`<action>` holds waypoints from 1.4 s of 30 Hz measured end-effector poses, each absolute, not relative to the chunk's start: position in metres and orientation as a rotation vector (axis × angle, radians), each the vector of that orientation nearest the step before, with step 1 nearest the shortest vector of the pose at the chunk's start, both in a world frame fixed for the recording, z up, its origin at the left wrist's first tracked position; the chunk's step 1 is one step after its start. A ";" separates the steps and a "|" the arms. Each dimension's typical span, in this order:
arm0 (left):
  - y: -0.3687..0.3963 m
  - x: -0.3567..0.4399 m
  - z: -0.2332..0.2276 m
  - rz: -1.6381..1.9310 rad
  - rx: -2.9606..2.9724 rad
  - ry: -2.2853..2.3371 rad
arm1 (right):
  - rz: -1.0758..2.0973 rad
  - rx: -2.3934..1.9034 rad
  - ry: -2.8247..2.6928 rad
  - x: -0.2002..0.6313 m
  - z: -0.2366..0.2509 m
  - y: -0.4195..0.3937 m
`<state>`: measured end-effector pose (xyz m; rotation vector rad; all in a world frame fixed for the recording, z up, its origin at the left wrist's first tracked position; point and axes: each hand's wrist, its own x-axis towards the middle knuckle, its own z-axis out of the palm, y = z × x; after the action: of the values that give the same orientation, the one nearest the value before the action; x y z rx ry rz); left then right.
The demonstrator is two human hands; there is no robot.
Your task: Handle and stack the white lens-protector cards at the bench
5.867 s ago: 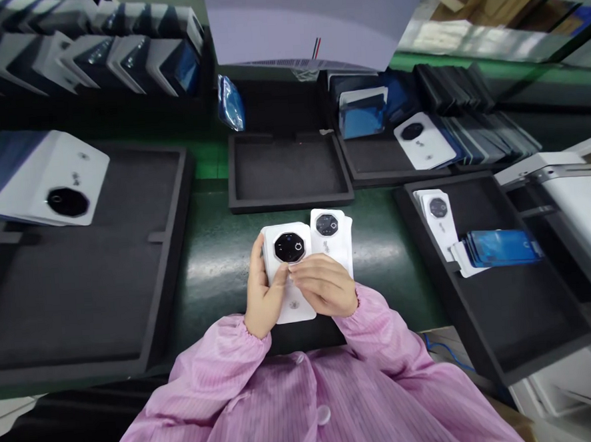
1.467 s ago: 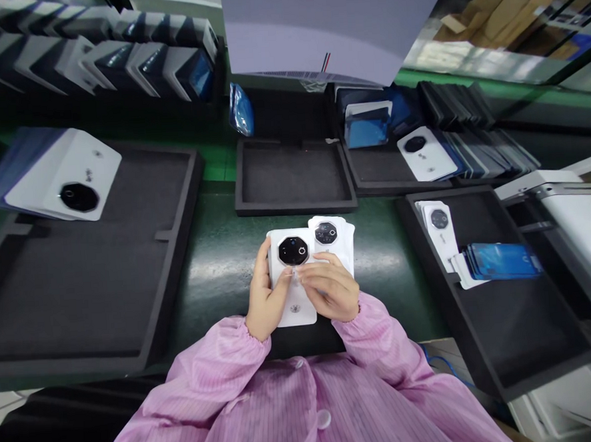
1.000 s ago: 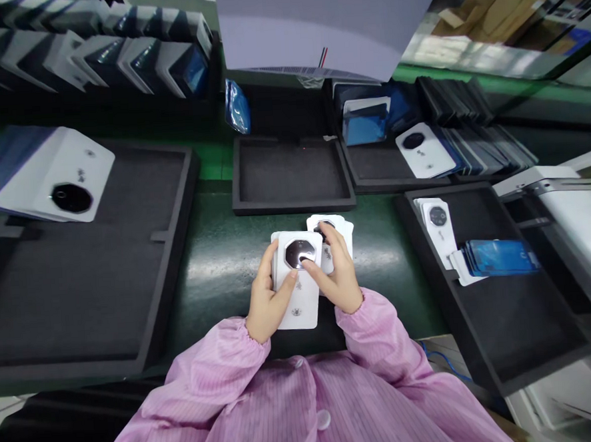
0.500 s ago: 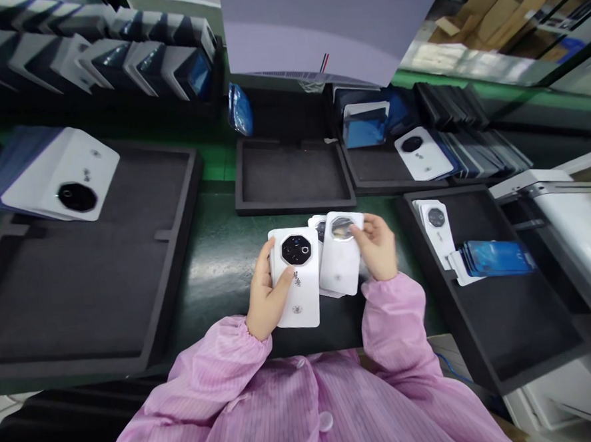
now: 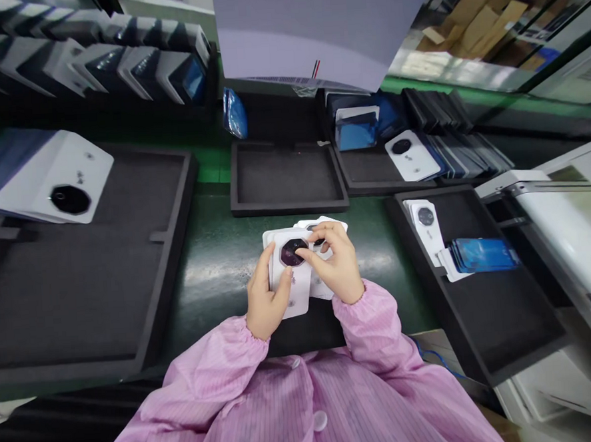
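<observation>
Left hand [image 5: 264, 303]: clamped on a stack of white panels [image 5: 300, 293], thumb on the top face, fingers along the left edge. Top panel: dark octagon [image 5: 291, 253] at its upper part, small dark marks below it.

Right hand [image 5: 339, 262]: thumb over the octagon, fingers bent at the stack's upper right corner; whether they pinch a panel cannot be told.

Right of the grip, partly under the right hand: second pile of white panels [image 5: 319, 287].

Beyond the grip: shallow black tray [image 5: 290, 206]. Well to its left: larger black tray [image 5: 153, 310], bearing leaning white panels [image 5: 37, 180]. Well to its right: tilted black tray [image 5: 512, 328], bearing blue-faced panels [image 5: 485, 255].
</observation>
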<state>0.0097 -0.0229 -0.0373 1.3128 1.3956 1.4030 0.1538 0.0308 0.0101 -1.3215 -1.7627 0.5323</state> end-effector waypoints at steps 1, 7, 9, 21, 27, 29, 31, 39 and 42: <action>-0.023 0.010 -0.038 1.415 1.365 1.419 | 0.573 -1.325 -1.737 0.152 0.009 0.032; -0.022 0.010 -0.042 1.410 1.344 1.398 | 0.423 -1.269 -1.766 0.155 0.000 0.030; -0.019 0.010 -0.041 1.399 1.222 1.340 | 0.249 -1.114 -1.873 0.154 -0.004 0.026; -0.012 0.005 -0.032 1.347 0.977 1.256 | 0.308 -0.629 -2.007 0.152 -0.025 0.013; -0.013 0.005 -0.033 1.354 1.006 1.257 | 0.334 -0.603 -1.993 0.152 -0.025 0.013; -0.013 0.005 -0.033 1.363 1.020 1.260 | 0.342 -0.588 -1.986 0.152 -0.026 0.012; -0.014 0.005 -0.034 1.370 1.033 1.267 | 0.344 -0.577 -1.975 0.152 -0.026 0.012; -0.016 0.005 -0.038 1.389 1.065 1.272 | 0.332 -0.590 -1.969 0.152 -0.027 0.012; -0.015 0.006 -0.037 1.382 1.055 1.266 | 0.317 -0.593 -1.978 0.152 -0.027 0.012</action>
<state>0.0057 -0.0152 -0.0368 1.0548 1.2657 1.3820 0.1520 0.0118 -0.0267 -0.5928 -1.9782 0.3174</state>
